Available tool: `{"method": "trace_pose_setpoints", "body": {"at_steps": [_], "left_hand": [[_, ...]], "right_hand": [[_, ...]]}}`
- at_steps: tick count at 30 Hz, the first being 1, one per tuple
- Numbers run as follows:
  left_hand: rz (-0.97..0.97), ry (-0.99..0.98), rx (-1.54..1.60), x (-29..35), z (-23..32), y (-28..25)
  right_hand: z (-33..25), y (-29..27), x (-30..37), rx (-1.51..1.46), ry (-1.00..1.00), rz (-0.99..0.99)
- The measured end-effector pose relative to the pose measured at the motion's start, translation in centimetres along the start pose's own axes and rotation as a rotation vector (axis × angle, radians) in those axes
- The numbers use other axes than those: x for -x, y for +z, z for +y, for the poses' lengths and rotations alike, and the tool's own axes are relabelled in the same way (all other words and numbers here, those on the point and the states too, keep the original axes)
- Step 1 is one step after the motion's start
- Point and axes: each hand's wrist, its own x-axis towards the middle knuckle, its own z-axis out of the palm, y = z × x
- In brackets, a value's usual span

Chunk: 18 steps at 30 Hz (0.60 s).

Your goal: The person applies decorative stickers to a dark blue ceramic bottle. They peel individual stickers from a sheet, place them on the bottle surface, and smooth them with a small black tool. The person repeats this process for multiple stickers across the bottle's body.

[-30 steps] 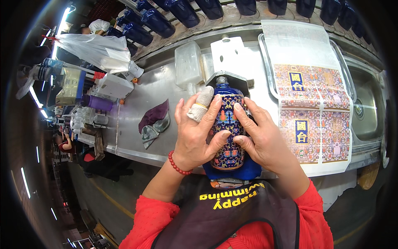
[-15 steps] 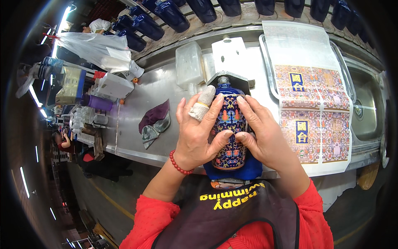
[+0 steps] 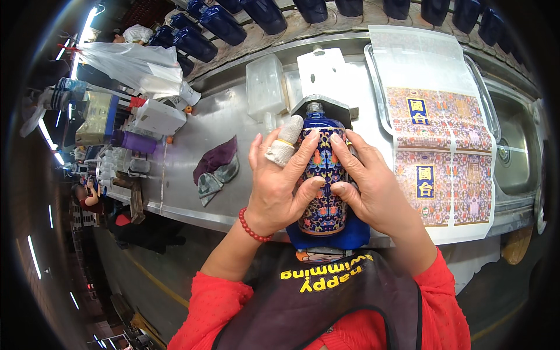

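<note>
A dark blue glass bottle (image 3: 315, 116) lies in front of me, its neck pointing away. A colourful flower-patterned covering (image 3: 322, 201) wraps its body. My left hand (image 3: 274, 195) rests on the bottle's left side, index finger and thumb stretched over the pattern. A grey cloth cover with a yellow band (image 3: 283, 143) is on one of its fingers. My right hand (image 3: 373, 189) lies along the right side, index finger and thumb stretched onto the front. Both hands touch the bottle with fingers apart. Under its near end is a blue cloth (image 3: 356, 236); the bottle's underside is hidden.
Printed patterned sheets (image 3: 434, 157) lie over a metal tray (image 3: 373, 87) at right, beside a sink (image 3: 519, 169). Left are a crumpled purple and grey cloth (image 3: 217, 166) and a clear square bottle (image 3: 265, 87). Blue bottles (image 3: 265, 14) line the back. A white plate (image 3: 322, 70) stands ahead.
The row of blue bottles at the back has shifted to the right and away. Both hands stay on the patterned bottle; the left thumb has moved slightly.
</note>
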Motion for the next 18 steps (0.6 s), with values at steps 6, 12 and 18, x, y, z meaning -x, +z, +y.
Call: {"method": "trace_pose_setpoints", "body": {"at_steps": [6, 12, 18], "left_hand": [[-0.019, -0.003, -0.036, -0.06, 0.31, -0.1], [0.002, 0.024, -0.076, -0.3, 0.56, -0.25], [-0.006, 0.026, -0.095, -0.21, 0.62, -0.29]], "right_hand": [[-0.01, 0.07, -0.09, 0.024, -0.017, 0.001], [-0.06, 0.0, -0.12, 0.026, -0.02, 0.002], [-0.04, -0.01, -0.1, 0.024, -0.036, 0.015]]}}
